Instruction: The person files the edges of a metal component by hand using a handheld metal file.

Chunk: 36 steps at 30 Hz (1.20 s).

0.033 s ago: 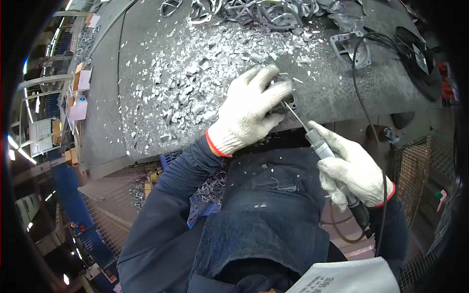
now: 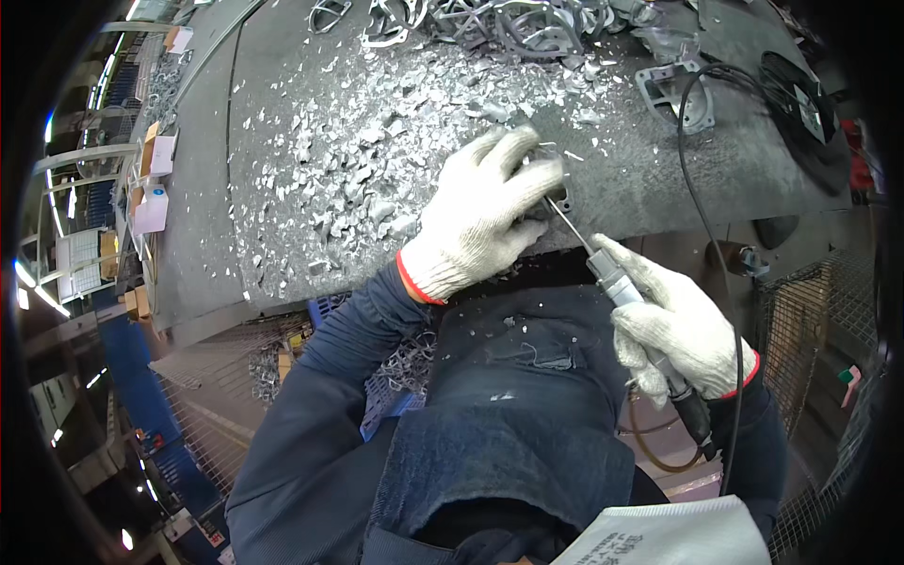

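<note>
My left hand [image 2: 482, 209], in a white knit glove with a red cuff, is closed on a small grey metal casting [image 2: 564, 201] at the table's near edge. The glove hides most of the casting, so its full shape does not show. My right hand [image 2: 686, 325], gloved the same way, is wrapped around a slim handheld power file [image 2: 617, 282] with a grey front and a dark rear end. Its thin rod slants up to the left, and the tip meets the casting beside my left fingers.
Metal chips and flakes [image 2: 377, 151] cover much of the grey table [image 2: 650, 193]. Several frame-shaped castings [image 2: 527, 28] are heaped at the far side, one casting [image 2: 699, 113] lying apart at right. A black cable [image 2: 692, 179] hangs over the right edge. Below is a blue crate [image 2: 377, 405] with metal pieces.
</note>
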{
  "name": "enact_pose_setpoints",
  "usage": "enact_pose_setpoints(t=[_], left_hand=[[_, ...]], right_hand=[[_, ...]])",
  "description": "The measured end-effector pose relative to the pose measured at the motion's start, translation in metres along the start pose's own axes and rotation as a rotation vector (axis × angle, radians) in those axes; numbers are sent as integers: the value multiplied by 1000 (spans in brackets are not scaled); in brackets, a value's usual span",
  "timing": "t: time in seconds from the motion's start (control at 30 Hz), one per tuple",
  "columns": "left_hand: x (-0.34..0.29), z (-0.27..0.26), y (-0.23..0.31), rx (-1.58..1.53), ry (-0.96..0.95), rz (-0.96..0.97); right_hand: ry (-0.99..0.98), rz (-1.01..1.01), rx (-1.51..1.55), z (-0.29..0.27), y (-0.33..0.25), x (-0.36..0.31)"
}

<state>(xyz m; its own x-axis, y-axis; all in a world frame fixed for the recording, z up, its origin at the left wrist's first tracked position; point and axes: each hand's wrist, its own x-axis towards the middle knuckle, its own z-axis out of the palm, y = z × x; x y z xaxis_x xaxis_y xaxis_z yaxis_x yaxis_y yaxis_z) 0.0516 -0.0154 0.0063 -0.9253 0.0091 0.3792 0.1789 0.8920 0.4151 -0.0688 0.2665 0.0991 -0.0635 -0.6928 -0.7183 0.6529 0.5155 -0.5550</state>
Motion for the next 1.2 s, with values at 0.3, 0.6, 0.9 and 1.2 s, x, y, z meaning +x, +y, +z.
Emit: enact_pose_setpoints(t=[0.3,0.6,0.9,1.2], left_hand=[[5,-3,-2,-36,-63,-21],[3,-3,-4,-43,-52,-16],[4,-3,-9,-141,-93,-11],[-3,1,-12,-80,-129,25]], right_hand=[[83,-29,-53,13,2,6],[252,-6,-261,-5,-20,1],[174,12,-214,3,-11,-3],[8,30,25,-6,15,-1]])
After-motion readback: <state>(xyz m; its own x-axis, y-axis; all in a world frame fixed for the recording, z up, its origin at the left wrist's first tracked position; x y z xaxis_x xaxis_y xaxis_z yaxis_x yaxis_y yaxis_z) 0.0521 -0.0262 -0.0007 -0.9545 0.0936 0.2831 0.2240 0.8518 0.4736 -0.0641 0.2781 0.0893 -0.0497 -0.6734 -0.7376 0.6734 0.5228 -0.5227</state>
